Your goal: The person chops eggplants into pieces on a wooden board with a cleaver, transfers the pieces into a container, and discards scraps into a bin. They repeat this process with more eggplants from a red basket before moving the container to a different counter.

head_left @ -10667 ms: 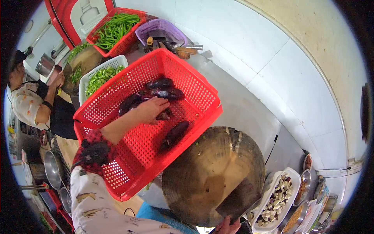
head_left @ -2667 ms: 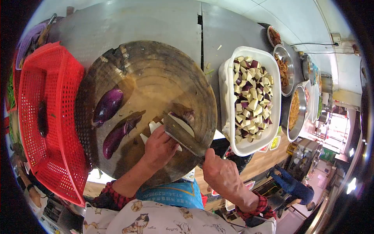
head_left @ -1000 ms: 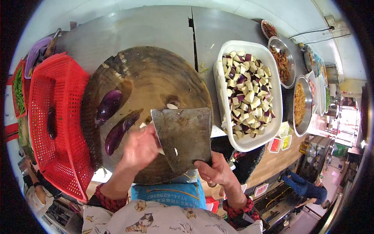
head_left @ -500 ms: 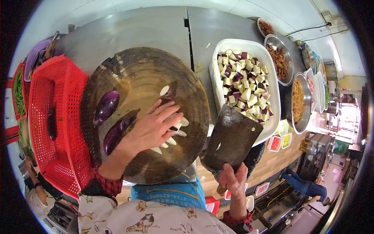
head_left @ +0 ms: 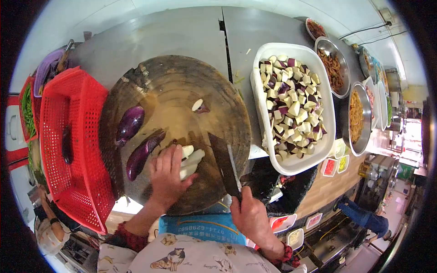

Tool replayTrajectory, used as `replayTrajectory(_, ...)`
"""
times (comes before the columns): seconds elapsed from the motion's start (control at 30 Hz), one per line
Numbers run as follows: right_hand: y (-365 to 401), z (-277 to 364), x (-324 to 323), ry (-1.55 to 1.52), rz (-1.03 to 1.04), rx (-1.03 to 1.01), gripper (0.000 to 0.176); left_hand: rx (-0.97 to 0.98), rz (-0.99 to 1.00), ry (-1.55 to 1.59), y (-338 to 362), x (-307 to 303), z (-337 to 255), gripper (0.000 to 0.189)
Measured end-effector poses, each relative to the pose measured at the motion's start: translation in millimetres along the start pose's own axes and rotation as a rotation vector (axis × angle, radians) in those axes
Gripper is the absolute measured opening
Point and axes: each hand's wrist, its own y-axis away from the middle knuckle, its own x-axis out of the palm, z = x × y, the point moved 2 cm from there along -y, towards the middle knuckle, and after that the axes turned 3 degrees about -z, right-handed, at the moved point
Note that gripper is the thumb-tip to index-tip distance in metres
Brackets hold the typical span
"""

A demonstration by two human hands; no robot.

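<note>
On the round wooden chopping block [head_left: 182, 77], my left hand [head_left: 168, 175] is curled around the left side of some pale cut eggplant pieces [head_left: 192, 163]. The fist of my right hand [head_left: 249, 214] grips the handle of a cleaver [head_left: 226, 164], whose blade stands near edge-on over the block, right of the pieces and apart from them. Two whole purple eggplants [head_left: 130, 123] lie on the block's left part. A small eggplant end [head_left: 199, 106] sits above the pieces.
A white tub [head_left: 331, 136] of eggplant chunks stands right of the block, with metal bowls [head_left: 349, 73] of food beyond. A red basket [head_left: 75, 182] holding one dark eggplant is at the left. Other people [head_left: 364, 218] appear at lower right and lower left.
The cleaver has moved left from the tub's edge to over the block and turned from flat to near edge-on. My left hand has shifted down and left, with the cut pieces now gathered beside it.
</note>
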Motion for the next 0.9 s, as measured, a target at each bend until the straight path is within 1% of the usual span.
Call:
replayTrajectory(0.03, -4, 11, 1, 0.062, 0.008, -0.046, 0.018, -0.158, -0.041, -0.018, -1, 2, -9, 0.092)
replayTrajectory(0.07, -9, 17, 7, 0.067, 0.010, -0.049, 0.018, -0.163, -0.044, -0.016, -4, 2, -18, 0.092)
replayTrajectory(0.13, -17, 25, 14, 0.261, 0.000, -0.126, 0.015, -0.244, -0.080, 0.005, -9, -4, -29, 0.095)
replayTrajectory(0.17, -21, 27, 13, 0.271, 0.005, -0.132, 0.015, -0.262, -0.021, 0.102, -8, -11, -27, 0.100)
replayTrajectory(0.2, -24, 31, 11, 0.300, 0.036, -0.142, 0.014, -0.272, -0.026, 0.104, -7, -21, -21, 0.100)
replayTrajectory(0.27, -27, 34, 12, 0.328, 0.081, -0.159, 0.013, -0.200, 0.155, 0.181, 3, -33, -3, 0.106)
replayTrajectory(0.37, -27, 35, 16, 0.324, 0.083, -0.162, 0.017, -0.179, 0.140, 0.219, 30, -33, 19, 0.109)
replayTrajectory(0.4, -27, 34, 22, 0.349, 0.081, -0.148, 0.017, -0.187, 0.137, 0.222, 39, -26, 23, 0.109)
replayTrajectory(0.47, -25, 39, 29, 0.378, 0.077, -0.132, 0.016, -0.138, 0.074, 0.218, 51, -10, 27, 0.113)
replayTrajectory(0.5, -23, 43, 32, 0.373, 0.126, -0.084, 0.016, -0.141, 0.072, 0.223, 51, -8, 28, 0.113)
replayTrajectory(0.53, -21, 45, 34, 0.369, 0.172, -0.036, 0.015, -0.110, -0.013, 0.249, 47, -7, 28, 0.111)
replayTrajectory(0.57, -19, 47, 37, 0.376, 0.176, -0.035, 0.015, -0.083, -0.094, 0.275, 46, -6, 26, 0.109)
replayTrajectory(0.6, -17, 48, 39, 0.355, 0.168, -0.028, 0.015, -0.088, -0.096, 0.279, 44, -4, 25, 0.109)
replayTrajectory(0.67, -17, 50, 40, 0.335, 0.160, -0.020, 0.015, -0.117, -0.179, 0.373, 42, -2, 24, 0.103)
replayTrajectory(0.7, -18, 50, 39, 0.309, 0.154, -0.022, 0.016, -0.118, -0.179, 0.376, 44, 1, 24, 0.103)
replayTrajectory(0.77, -20, 49, 34, 0.283, 0.148, -0.020, 0.016, -0.144, -0.339, 0.526, 49, 1, 25, 0.085)
replayTrajectory(0.8, -21, 49, 32, 0.273, 0.122, -0.036, 0.017, -0.142, -0.338, 0.528, 50, -3, 29, 0.085)
replayTrajectory(0.87, -20, 49, 30, 0.261, 0.098, -0.049, 0.018, -0.003, -0.158, 0.454, 53, -13, 36, 0.075)
replayTrajectory(0.9, -19, 49, 31, 0.250, 0.111, -0.035, 0.018, -0.003, -0.157, 0.453, 56, -9, 39, 0.075)
